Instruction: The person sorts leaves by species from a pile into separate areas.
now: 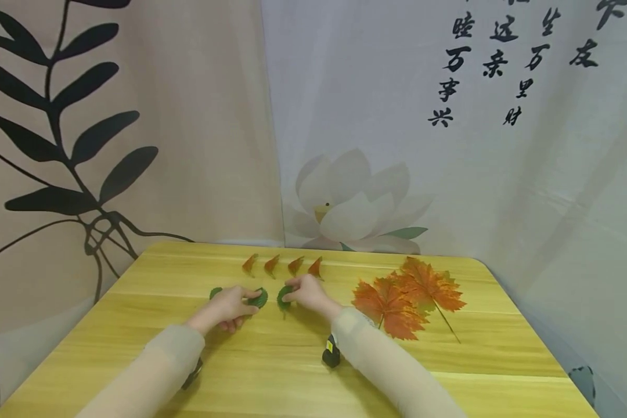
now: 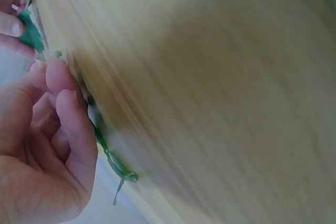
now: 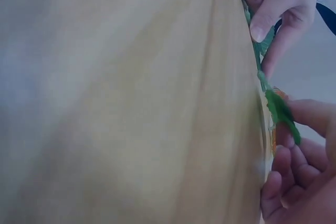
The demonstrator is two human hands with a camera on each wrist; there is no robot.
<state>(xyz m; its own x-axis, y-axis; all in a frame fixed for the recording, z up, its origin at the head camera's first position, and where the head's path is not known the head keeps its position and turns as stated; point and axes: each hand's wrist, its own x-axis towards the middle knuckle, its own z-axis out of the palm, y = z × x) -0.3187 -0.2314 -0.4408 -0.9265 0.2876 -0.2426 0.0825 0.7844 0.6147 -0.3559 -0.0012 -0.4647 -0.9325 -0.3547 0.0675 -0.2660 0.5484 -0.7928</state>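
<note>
My left hand (image 1: 230,306) holds a small green leaf (image 1: 261,298) between thumb and index finger, low over the table. Another green leaf (image 1: 215,292) lies just left of that hand, partly covered by it. To the right, my right hand (image 1: 309,291) pinches a third green leaf (image 1: 283,298) by its side, its stem towards me. In the right wrist view this leaf (image 3: 280,109) stands tilted between the fingertips, at the tabletop. The left wrist view shows green leaf edges (image 2: 113,163) on the table beyond the left hand, whose fingers hide its own leaf.
Several small orange-red leaf pieces (image 1: 295,266) lie in a row near the table's back edge. Two large orange maple leaves (image 1: 392,302) overlap at the right. The yellow wood-grain table (image 1: 271,371) meets a printed curtain (image 1: 214,116) behind.
</note>
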